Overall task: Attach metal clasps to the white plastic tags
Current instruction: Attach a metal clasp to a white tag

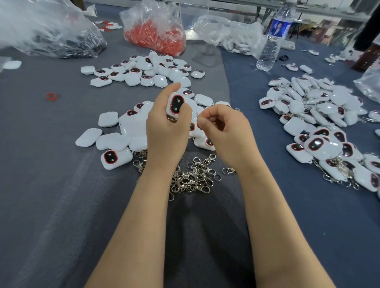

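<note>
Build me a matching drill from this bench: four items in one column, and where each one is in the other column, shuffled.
1 water bottle
2 loose metal clasps
3 bag of red parts
4 one white tag

A gripped in the left hand
B upright, far side, right
C slumped, far centre
D heaped between the forearms

Pairs: 1-B, 2-D, 3-C, 4-A

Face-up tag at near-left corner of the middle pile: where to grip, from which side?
Grip the left end of the tag across its width, coming from above and the near-left. It lies flat, window up; that end and the near edge look free, while other tags touch its far edge and clasps crowd its right.
</note>
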